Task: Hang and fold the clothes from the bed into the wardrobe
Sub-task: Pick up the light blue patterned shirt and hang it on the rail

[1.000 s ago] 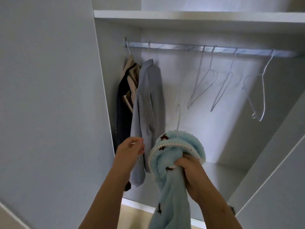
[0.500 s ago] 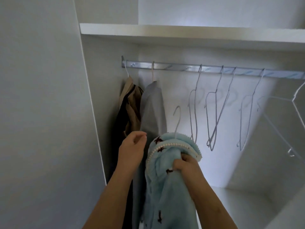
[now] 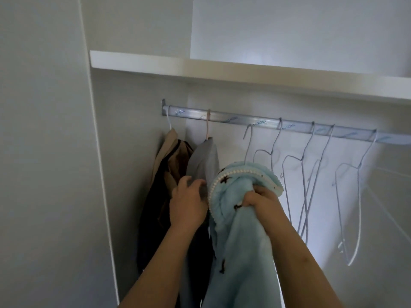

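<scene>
Right hand (image 3: pixel 260 200) clamps the fluffy light-blue garment (image 3: pixel 241 241); left hand (image 3: pixel 188 205), fingers apart, touches the grey hanging shirt (image 3: pixel 205 160); the thin wire hanger hook (image 3: pixel 248 138) may miss the silver rail (image 3: pixel 222 116).

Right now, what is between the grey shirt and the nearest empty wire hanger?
In the head view, the light blue fleece garment, on its own wire hanger, is held up there by the right hand, beside the grey shirt.

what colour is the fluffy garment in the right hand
Light blue garment with small dark marks and a white beaded trim, seen in the head view.
</scene>
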Demonstrator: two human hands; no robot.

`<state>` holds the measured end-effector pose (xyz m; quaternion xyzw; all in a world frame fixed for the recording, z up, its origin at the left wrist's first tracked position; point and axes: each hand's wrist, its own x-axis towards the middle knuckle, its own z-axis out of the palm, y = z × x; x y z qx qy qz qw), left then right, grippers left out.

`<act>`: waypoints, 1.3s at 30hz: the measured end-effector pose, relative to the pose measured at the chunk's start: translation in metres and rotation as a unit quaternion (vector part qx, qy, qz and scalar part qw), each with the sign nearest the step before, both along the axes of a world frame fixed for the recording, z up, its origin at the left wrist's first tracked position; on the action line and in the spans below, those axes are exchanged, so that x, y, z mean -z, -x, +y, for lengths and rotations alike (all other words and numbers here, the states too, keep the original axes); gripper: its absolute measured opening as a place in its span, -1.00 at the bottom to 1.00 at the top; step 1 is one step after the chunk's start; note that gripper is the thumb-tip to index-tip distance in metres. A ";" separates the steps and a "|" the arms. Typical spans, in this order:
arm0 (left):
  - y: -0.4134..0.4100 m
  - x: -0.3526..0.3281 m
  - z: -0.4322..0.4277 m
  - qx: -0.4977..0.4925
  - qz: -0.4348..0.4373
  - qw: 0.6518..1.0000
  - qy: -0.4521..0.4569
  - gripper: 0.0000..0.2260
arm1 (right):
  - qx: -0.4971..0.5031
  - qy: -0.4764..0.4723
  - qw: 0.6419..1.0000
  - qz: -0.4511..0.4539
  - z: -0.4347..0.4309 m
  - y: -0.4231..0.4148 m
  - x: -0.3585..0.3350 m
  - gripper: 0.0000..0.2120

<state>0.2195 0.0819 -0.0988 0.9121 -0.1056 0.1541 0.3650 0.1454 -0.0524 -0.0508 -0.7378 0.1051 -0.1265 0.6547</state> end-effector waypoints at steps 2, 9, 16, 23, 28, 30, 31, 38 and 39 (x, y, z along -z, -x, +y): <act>-0.011 -0.001 -0.002 -0.004 0.010 1.000 -0.012 -0.66 | -0.013 0.004 1.000 -0.020 -0.009 -0.013 -0.013 -0.82; -0.035 -0.001 -0.005 0.011 0.025 0.996 0.086 -0.57 | -0.026 -0.034 0.996 -0.077 -0.032 -0.069 -0.044 -0.77; -0.037 0.005 -0.005 0.034 0.074 0.971 0.227 -0.57 | 0.007 0.054 0.999 -0.001 -0.021 -0.121 0.014 -0.84; -0.030 0.015 -0.002 0.045 0.087 0.953 0.286 -0.54 | 0.043 0.127 0.991 -0.024 -0.004 -0.106 0.056 -0.57; -0.021 0.029 0.005 0.042 0.080 0.951 0.296 -0.52 | 0.036 0.121 0.992 0.020 0.011 -0.084 0.077 -0.46; -0.012 0.034 0.009 0.040 0.079 0.948 0.305 -0.52 | 0.037 0.112 0.993 0.028 0.018 -0.075 0.081 -0.47; -0.007 0.036 0.011 0.038 0.080 0.947 0.307 -0.54 | 0.038 0.108 0.993 0.033 0.022 -0.070 0.084 -0.48; 0.039 0.061 0.037 0.007 0.062 0.962 0.267 -0.60 | 0.039 0.044 0.996 0.074 0.051 -0.014 0.116 -0.50; 0.046 0.066 0.040 -0.001 0.061 0.963 0.263 -0.63 | 0.041 0.046 0.995 0.079 0.054 -0.004 0.123 -0.52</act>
